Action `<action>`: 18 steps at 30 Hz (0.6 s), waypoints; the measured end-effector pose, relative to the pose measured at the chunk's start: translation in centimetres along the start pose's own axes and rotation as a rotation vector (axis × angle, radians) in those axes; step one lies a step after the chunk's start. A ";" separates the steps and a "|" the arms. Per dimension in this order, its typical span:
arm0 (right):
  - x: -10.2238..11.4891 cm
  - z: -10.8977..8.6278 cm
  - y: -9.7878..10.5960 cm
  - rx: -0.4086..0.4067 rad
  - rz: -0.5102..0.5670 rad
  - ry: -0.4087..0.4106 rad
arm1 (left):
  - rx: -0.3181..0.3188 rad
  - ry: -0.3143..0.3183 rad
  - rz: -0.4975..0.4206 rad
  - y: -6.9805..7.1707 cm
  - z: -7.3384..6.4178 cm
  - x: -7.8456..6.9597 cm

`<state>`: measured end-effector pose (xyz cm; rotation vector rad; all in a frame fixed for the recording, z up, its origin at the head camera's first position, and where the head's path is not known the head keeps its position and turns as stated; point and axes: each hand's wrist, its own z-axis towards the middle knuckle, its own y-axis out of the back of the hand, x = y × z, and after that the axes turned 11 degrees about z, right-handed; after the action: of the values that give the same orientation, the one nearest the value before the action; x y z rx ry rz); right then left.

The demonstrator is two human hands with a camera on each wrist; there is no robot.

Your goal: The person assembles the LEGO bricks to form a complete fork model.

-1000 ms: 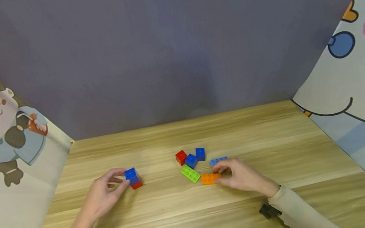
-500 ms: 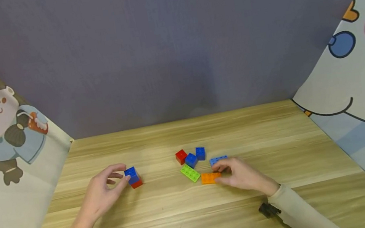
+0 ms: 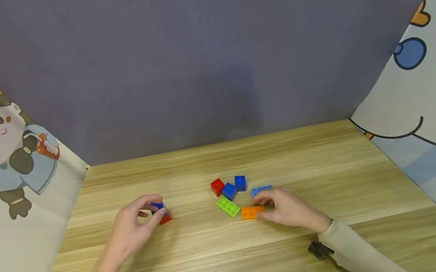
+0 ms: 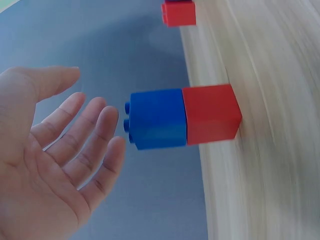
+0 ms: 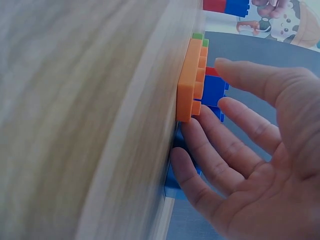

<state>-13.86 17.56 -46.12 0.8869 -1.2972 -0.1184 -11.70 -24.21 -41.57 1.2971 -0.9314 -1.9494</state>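
My left hand hovers with relaxed, spread fingers beside and over a small stack on the table's left part. The stack is a blue brick upright on a red brick; a gap shows between fingers and studs in the left wrist view. My right hand lies low with loosely bent fingers next to an orange brick, its thumb overlapping the brick's right end in the head view. Partly hidden behind that hand is a light blue brick. Whether the fingers touch either brick, I cannot tell.
Left of the right hand lie a lime green brick, a red cube brick, a blue cube brick and another blue cube brick. A grey wall rises behind the wooden table.
My left hand has shifted right, from beside the blue-and-red stack to partly over it in the head view. The right hand and the bricks stay where they were.
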 end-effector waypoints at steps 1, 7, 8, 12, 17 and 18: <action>0.0 0.0 0.0 0.001 -0.004 0.001 | -0.003 -0.004 -0.008 -0.1 -0.1 -0.1; 0.2 0.1 -0.1 -0.001 -0.003 0.000 | 0.029 -0.038 -0.089 -1.2 -0.3 -0.8; 0.2 0.1 -0.1 -0.002 0.000 0.002 | 0.041 -0.046 -0.099 -1.4 -0.3 -0.9; 0.2 0.1 -0.1 0.002 0.008 0.009 | 0.070 -0.059 -0.109 -2.1 -0.3 -1.4; 0.3 0.2 -0.2 0.003 -0.001 -0.001 | 0.094 -0.054 -0.119 -2.9 -0.2 -1.9; 0.3 0.2 -0.3 0.003 -0.006 -0.002 | 0.104 -0.049 -0.124 -3.1 -0.2 -2.0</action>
<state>-13.82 17.11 -46.03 0.8930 -1.2968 -0.1219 -11.20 -20.90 -43.10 1.4011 -1.0098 -2.0591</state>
